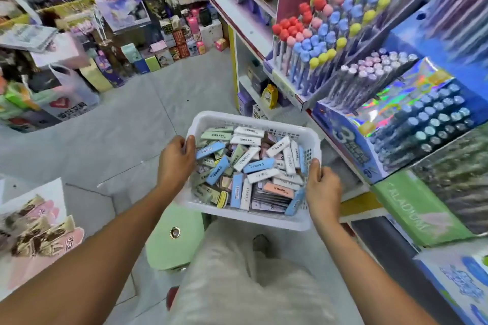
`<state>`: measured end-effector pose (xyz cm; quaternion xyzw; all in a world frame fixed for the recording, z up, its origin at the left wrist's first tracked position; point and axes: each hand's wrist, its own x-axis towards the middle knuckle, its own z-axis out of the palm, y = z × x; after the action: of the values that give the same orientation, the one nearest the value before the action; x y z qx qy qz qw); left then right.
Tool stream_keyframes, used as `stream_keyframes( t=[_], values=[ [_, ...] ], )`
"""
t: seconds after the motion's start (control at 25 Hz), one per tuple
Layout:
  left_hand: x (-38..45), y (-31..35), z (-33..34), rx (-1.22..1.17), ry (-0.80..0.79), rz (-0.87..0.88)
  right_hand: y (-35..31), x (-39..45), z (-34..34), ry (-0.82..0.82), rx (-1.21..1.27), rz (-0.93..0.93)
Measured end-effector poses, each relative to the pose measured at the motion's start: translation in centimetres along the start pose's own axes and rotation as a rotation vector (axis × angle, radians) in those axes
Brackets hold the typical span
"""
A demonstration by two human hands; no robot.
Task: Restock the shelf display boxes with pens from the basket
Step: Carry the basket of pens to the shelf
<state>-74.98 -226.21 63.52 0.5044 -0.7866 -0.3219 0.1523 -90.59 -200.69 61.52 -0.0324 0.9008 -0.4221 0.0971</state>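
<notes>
I carry a white plastic basket point(237, 120) in front of me, above the floor. It is filled with several small flat packs point(253, 166) in white, blue, green and pink. My left hand point(175, 159) grips the basket's left rim, fingers curled over the edge. My right hand point(323, 190) grips its right rim. On the shelf at the right stand display boxes: one with flower-topped pens point(330, 31) in red, pink, blue and yellow, one with glittery-capped pens point(369, 74), and a blue box of dark pens point(433, 124).
A green stool point(171, 235) stands on the grey floor below the basket, beside my leg. Stacked boxes and bags point(68, 92) line the left and back of the aisle. A green box point(417, 208) and more blue boxes fill the lower right shelves.
</notes>
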Motion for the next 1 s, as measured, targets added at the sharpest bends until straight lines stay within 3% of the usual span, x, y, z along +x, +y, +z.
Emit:
stream_keyframes(
  t=[0.36, 0.56, 0.72, 1.0],
  values=[
    [13.7, 0.8, 3.5, 0.036, -0.109, 0.035, -2.0, 6.6, 8.6, 0.038, 0.058, 0.173],
    [23.8, -0.4, 10.8, 0.116, -0.261, 0.170, 0.2, 10.4, 16.6, 0.144, 0.059, 0.344],
    [30.8, -0.6, 17.7, 0.109, -0.422, 0.304, 1.3, 12.8, 22.5, 0.331, 0.047, 0.485],
    [34.2, -4.7, 27.6, 0.114, -0.621, 0.503, 6.9, 11.0, 29.1, 0.523, -0.012, 0.732]
  ],
)
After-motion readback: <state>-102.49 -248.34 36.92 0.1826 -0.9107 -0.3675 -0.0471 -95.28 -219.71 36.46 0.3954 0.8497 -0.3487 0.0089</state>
